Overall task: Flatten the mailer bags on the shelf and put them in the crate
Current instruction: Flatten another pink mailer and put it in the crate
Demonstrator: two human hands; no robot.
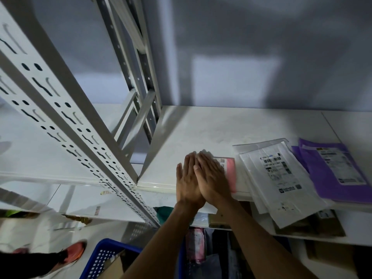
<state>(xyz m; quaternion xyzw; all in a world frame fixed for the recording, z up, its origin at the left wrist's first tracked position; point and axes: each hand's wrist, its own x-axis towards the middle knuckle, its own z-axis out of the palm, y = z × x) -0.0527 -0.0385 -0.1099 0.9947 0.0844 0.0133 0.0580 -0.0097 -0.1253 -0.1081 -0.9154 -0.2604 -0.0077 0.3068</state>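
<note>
Head view: we press left hand [187,181] and right hand [214,178], fingers straight, on the pink mailer [231,174] at the front edge of the shelf [201,127] to flatten it.

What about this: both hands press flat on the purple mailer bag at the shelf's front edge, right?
Wrong bag. In the head view the left hand and right hand press flat on the pink mailer bag at the front edge of the shelf; the purple mailer bag lies untouched further right.
</note>
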